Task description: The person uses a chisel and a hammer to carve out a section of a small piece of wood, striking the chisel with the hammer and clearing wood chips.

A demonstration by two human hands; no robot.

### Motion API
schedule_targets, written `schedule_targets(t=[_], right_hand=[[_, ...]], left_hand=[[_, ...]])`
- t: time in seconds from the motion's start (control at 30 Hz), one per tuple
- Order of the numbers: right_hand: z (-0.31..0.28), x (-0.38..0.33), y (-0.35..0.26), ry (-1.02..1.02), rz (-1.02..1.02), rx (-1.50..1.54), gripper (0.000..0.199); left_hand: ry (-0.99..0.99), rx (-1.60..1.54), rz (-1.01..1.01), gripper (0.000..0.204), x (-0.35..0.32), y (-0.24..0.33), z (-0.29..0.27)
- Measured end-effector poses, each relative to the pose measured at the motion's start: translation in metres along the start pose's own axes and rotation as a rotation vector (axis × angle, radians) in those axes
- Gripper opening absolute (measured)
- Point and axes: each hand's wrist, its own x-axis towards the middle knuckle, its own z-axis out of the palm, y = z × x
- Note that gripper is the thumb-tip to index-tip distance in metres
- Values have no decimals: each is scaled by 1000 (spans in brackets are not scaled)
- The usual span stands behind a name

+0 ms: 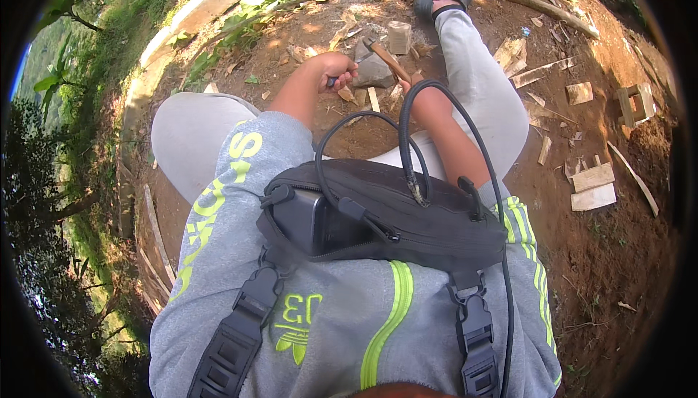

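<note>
My left hand (338,74) is closed around a dark-handled tool (332,81), its thin metal end pointing toward a grey stone (376,74). The fist hides most of this tool, so its exact kind is unclear. In my right hand (413,87) is the wooden handle of a hammer (390,61), which slants up and left over the stone. The hammer's dark head is close to the tip of the left-hand tool. Just beyond the stone, a squared wooden block (399,37) stands on the dirt.
Wood chips and offcuts (510,56) lie around the stone. Cut wood pieces (592,186) and a hollowed block (637,104) are on the right. A long pole (538,7) curves along the far side. A black bag (385,209) with looping cables hangs at my chest.
</note>
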Motion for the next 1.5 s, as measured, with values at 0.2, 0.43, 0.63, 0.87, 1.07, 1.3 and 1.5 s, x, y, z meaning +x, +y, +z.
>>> schedule_targets(t=[0.2,0.43,0.63,0.87,1.07,1.3,1.5], right_hand=[[-52,31,-37,68,16,216,44],[-15,179,-27,7,99,126,38],[70,256,-3,-32,103,86,32],[28,282,-51,-254,26,-152,34],[95,308,-37,-302,102,-150,36],[64,289,-29,-328,153,-122,35],[51,262,36,-379,148,-160,36]], left_hand=[[65,146,-42,25,10,-10,4],[192,417,62,32,21,2,1],[185,635,207,43,36,-7,-29],[302,301,105,55,92,-21,-57],[231,496,284,59,82,2,-47],[258,312,165,49,99,-13,-67],[200,146,148,37,103,9,-63]])
